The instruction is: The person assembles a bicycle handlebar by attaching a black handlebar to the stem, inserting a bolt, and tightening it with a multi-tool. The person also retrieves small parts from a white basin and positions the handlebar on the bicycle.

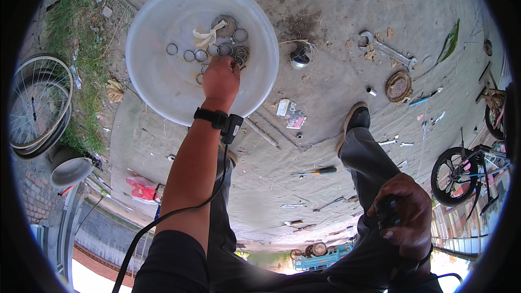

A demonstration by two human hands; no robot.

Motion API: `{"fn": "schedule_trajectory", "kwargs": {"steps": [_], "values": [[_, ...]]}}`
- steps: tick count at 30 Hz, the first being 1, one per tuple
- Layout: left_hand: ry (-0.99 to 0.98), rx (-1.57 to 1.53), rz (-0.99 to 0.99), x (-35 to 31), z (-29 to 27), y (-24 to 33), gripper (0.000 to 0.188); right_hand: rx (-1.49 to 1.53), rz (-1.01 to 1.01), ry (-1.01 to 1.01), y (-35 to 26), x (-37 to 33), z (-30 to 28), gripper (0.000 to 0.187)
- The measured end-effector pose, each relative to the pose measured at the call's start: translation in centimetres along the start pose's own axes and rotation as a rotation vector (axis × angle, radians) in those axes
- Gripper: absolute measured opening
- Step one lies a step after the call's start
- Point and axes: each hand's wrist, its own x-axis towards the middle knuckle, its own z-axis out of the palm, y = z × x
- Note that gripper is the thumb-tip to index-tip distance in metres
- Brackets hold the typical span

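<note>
Grey concrete ground is stretching beneath a large, round, translucent white plastic basin. The left hand is pointing down into the basin, fingers held narrowly together; whether they are gripping anything, I cannot tell. The right hand is holding a lumpy black object. Small, dark, round metal rings are lying inside the basin, mostly near the left fingertips.
</note>
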Motion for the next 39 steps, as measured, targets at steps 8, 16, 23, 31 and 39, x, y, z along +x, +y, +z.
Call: {"fn": "schedule_trajectory", "kwargs": {"steps": [8, 16, 23, 31, 39], "values": [[-0.079, -0.08, -0.171, 0.0, -0.1, 0.3, 0.016, 0.019, -0.012, -0.002, 0.1, -0.2, 0.1, 0.063], [-0.141, -0.246, -0.361, -0.9, -2.7, -1.4, 0.025, -0.054, -0.032, -0.089, -0.5, -0.3, -0.1, 0.06], [-0.103, -0.233, -0.457, -4.7, -12.3, -1.4, 0.028, 0.035, 0.112, -0.124, 1.7, -1.8, 0.7, 0.05], [0.236, 0.079, -0.055, -9.5, -26.0, 4.2, 0.011, 0.145, 0.06, -0.06, 6.8, -5.0, 3.9, 0.039], [-0.158, -0.37, -0.112, -17.7, -39.1, 20.7, 0.012, 0.393, -0.221, -0.276, 0.6, -15.6, 5.2, 0.05]]}}
